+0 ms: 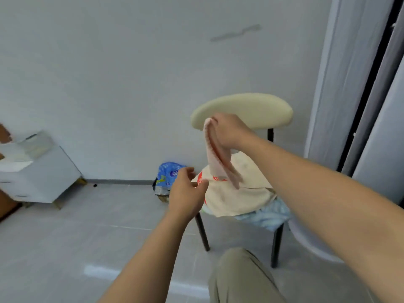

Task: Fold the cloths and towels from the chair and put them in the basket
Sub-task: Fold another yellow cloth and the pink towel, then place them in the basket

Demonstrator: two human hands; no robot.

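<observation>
Two hands work in front of a chair [251,110] with a cream backrest and dark legs. The right hand [229,132] is raised before the backrest, its fingers curled round the top of a pink cloth [218,165], which hangs down in a narrow drape with its lower end over the seat. The left hand [187,193] is lower, just beside the seat's left edge, with fingers loosely bent and nothing in its grasp; whether its thumb touches the fabric there cannot be told. On the seat lies a cream cloth [236,195] with red print near its left corner, spread over most of the seat and hanging past the front edge. Under it, at the seat's front right corner, a pale blue towel [269,213] shows. On the floor behind the left hand, against the wall, sits a blue plastic bag [168,176]. A white cabinet [43,171] stands at the far left, and a pale curtain [341,84] hangs at the right. The person's knee [240,276], in khaki trousers, shows at the bottom.
</observation>
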